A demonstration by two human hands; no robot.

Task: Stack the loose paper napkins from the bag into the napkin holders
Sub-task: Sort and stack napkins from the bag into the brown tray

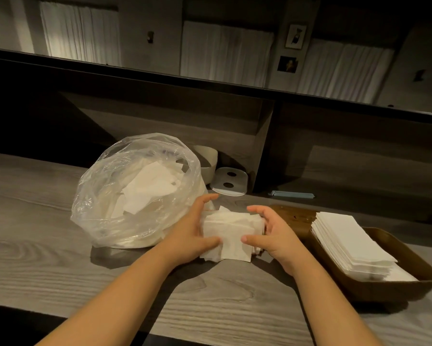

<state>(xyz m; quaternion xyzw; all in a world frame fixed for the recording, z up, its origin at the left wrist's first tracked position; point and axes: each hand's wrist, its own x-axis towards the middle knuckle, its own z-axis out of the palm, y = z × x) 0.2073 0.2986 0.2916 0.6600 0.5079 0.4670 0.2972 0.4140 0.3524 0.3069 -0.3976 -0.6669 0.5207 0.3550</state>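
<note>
A: Nearest to us are two bare forearms, reaching up from the bottom edge over the grey wood-grain counter.

B: And at their ends we see the left hand and the right hand on either side of a small pile of paper napkins.

A: Are they gripping it?

B: We'd say yes. The fingers are curved round the pile's left and right sides and the thumbs press on its top sheet. The pile rests on the counter, its edges uneven.

A: Where are the other napkins?

B: Just left of the left hand we see the clear plastic bag, its mouth open, with loose white napkins lying jumbled inside.

A: And on the right?

B: A brown wooden napkin holder, a shallow tray, holds a neat stack of napkins that rises above its rim. It stands near the right hand, not touching it.

A: Behind the bag?

B: We see a cream-coloured bowl partly hidden by the plastic, and just right of it a clear lid with two dark holes, leaning at the counter's back. Further right a pale blue bar lies flat along the back edge.
</note>
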